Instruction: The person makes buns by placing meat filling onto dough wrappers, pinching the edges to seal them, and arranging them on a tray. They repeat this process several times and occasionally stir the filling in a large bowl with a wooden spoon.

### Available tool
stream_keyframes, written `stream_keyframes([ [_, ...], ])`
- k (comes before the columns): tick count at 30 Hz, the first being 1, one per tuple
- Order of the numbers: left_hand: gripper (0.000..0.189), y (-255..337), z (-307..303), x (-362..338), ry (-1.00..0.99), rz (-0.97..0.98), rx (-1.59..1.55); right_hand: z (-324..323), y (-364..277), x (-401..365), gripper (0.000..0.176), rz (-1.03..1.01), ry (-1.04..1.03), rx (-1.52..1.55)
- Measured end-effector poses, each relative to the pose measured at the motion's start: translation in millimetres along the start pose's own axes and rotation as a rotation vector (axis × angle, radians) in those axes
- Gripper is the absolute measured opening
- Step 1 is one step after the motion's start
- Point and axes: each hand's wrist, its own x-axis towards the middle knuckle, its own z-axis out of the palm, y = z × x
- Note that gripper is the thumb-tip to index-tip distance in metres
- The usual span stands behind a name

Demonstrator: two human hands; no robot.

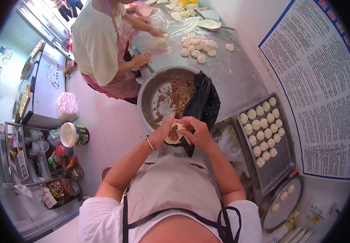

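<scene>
A round dough wrapper [169,139] with brown filling [174,133] on it is held between my hands, in front of my apron. My left hand [163,130] is curled round its left side. The fingers of my right hand [196,131] pinch its right edge, and a thin light stick shows below them. Just beyond my hands stands a large metal bowl [146,95] with brown filling [181,91] in it. A black plastic bag [206,99] hangs over the bowl's right side.
Pleated buns [267,133] stand in rows on a perforated tray [278,172] at the right. Dough pieces [199,45] lie on the floured metal table [240,73]. A co-worker [102,44] handles dough at the upper left. A white tub [74,135] is on the floor.
</scene>
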Motion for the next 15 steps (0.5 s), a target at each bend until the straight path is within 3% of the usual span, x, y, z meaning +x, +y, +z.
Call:
stream_keyframes([
  [3, 0.075, 3, 1, 5, 0.028, 0.207, 0.341, -11, 8, 8, 0.015, -0.076, -0.117, -0.060],
  [6, 0.066, 5, 7, -5, 0.108, 0.175, -0.313, 5, 27, 0, 0.012, 0.265, 0.127, 0.461],
  [9, 0.061, -9, 23, -1, 0.181, 0.282, -0.561, 20, 26, -5, 0.010, 0.074, 0.276, 0.357],
  [10, 0.060, -16, 27, 4, 0.221, 0.331, -0.573, 17, 15, -6, 0.013, -0.065, 0.302, 0.088],
  [13, 0.057, -24, 30, 8, 0.224, 0.387, -0.368, 12, 15, -10, 0.017, -0.158, 0.252, -0.129],
  [15, 0.056, -21, 34, 6, 0.223, 0.408, -0.234, 8, 10, -8, 0.020, -0.027, 0.218, -0.012],
])
